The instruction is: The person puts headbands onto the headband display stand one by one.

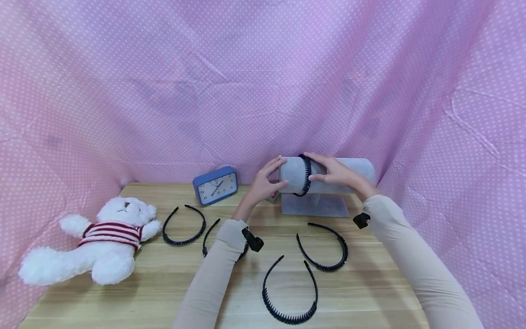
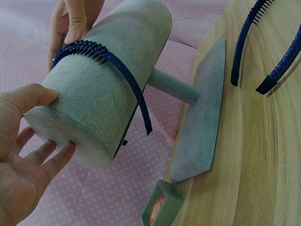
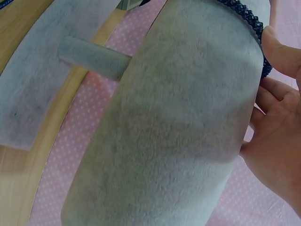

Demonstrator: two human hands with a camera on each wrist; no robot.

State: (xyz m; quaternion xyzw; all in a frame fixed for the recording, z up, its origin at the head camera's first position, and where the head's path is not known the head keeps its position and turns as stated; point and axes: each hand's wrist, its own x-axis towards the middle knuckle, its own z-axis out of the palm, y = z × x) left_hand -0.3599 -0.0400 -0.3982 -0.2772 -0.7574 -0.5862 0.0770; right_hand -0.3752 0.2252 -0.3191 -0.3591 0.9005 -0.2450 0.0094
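Note:
A dark blue toothed headband (image 1: 306,176) sits around the grey velvety roll of a display stand (image 1: 359,170), towards its left end. My left hand (image 1: 263,183) holds that end of the roll, its thumb on the upper side and fingertips at the end face in the left wrist view. On the headband, my right hand (image 1: 334,172) presses its thumb (image 3: 277,49) against the toothed part, the other fingers reaching behind and partly hidden. One tip of the headband (image 2: 145,113) hangs below the roll in the left wrist view.
Several more headbands lie on the wooden table, among them one headband (image 1: 289,318) at the front and another headband (image 1: 344,256) before the stand. A blue clock (image 1: 217,186), a white teddy bear (image 1: 117,256) and a small green box (image 2: 171,200) stand or lie nearby. Pink dotted cloth (image 1: 263,82) hangs behind.

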